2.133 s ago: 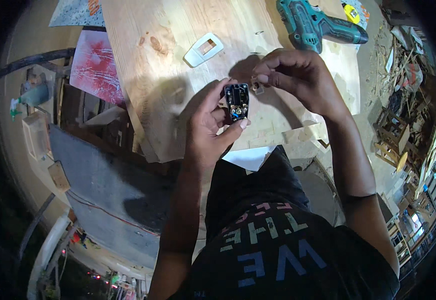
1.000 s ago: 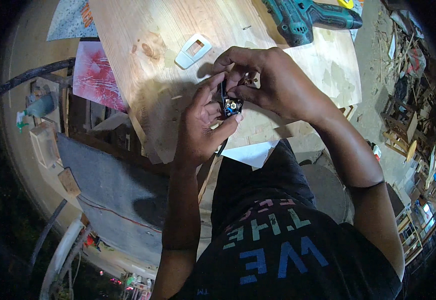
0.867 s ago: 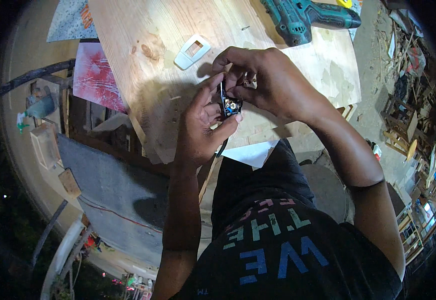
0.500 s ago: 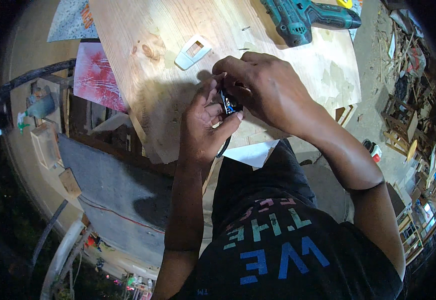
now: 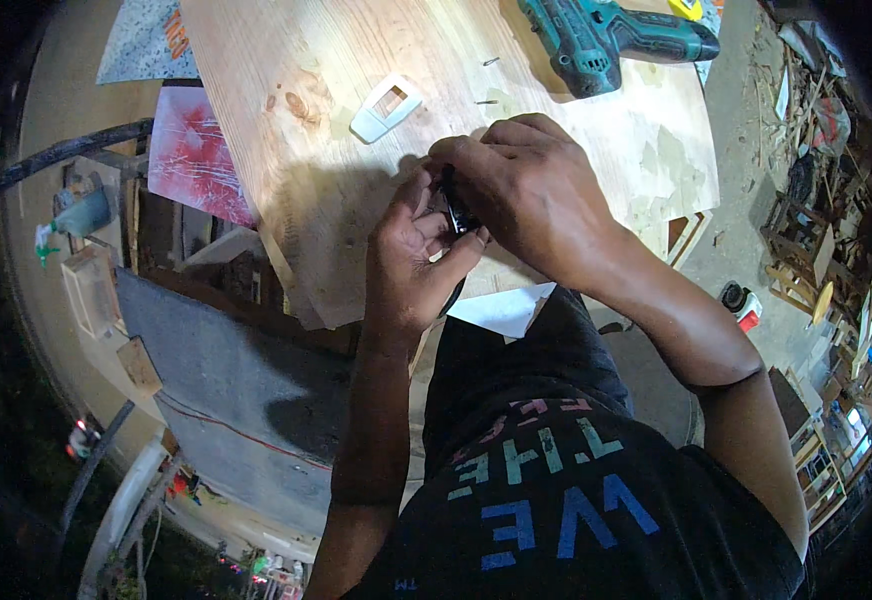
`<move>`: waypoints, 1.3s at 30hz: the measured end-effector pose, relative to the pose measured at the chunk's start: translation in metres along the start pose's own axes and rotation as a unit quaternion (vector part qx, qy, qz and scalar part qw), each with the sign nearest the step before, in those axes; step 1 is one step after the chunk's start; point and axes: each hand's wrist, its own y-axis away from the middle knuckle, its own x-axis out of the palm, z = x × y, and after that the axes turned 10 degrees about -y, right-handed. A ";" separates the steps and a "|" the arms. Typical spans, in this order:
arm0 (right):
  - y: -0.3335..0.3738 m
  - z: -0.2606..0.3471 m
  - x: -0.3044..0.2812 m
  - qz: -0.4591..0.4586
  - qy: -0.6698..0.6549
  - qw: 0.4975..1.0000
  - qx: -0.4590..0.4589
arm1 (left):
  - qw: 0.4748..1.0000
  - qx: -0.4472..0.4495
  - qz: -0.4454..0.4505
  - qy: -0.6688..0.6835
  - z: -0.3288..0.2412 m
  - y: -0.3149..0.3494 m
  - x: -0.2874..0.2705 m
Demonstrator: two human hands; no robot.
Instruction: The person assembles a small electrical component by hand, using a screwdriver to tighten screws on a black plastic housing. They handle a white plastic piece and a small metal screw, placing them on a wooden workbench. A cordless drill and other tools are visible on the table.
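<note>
Between my hands is a small black electrical fitting, mostly covered by fingers, with a dark cord running down below it. My left hand grips its left side, the thumb across the lower end. Closed over the upper end is my right hand, knuckles up; its fingertips are hidden, so whether they also pinch a smaller part cannot be seen. Just beyond the hands lies a white plastic cover with a rectangular opening. Farther off are two small screw-like pieces, one beyond the other.
A teal cordless drill lies at the far right of the pale wooden tabletop. White paper hangs at the near edge. Left are a red-and-white sheet, a spray bottle and a grey panel. Wood scraps cover the right floor.
My right hand has shifted slightly downward and turned over the fitting, hiding more of it. Blue wires visible earlier are now covered. The cover, drill and small pieces stay put.
</note>
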 end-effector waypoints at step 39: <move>0.014 0.006 -0.017 -0.023 -0.034 0.999 0.008 | 1.000 0.001 -0.011 0.028 0.014 0.004 -0.004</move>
